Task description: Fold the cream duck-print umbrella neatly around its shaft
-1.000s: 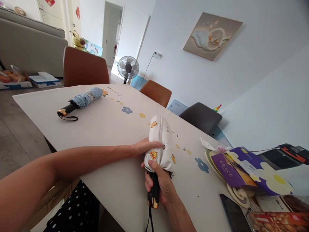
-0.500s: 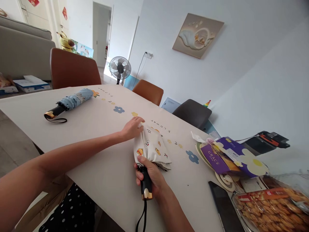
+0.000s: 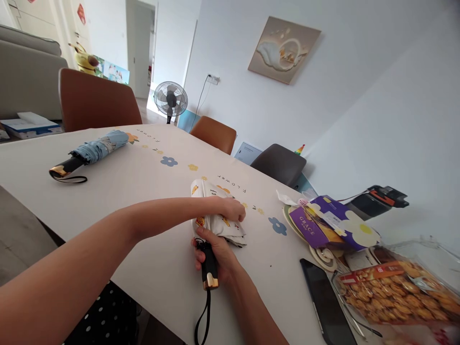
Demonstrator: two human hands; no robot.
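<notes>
A folded white umbrella with small yellow cartoon faces lies on the table, its canopy loose and spread to the right. My right hand is closed around the top of its black handle, thumb on the lower canopy. A gold-coloured cap ends the handle, and a black wrist strap hangs from it. My left hand reaches across the canopy to its right edge, with curled fingers on the fabric; the fingertips are mostly hidden. The left forearm covers the middle of the canopy.
A rolled light-blue umbrella lies at the left of the white table. To the right are a phone, a purple box, a pack of cookies and a black bottle-like object. Chairs and a fan stand beyond.
My left hand has moved from the upper left of the white canopy across to its right edge. The right hand keeps its hold on the handle. The view has shifted slightly right.
</notes>
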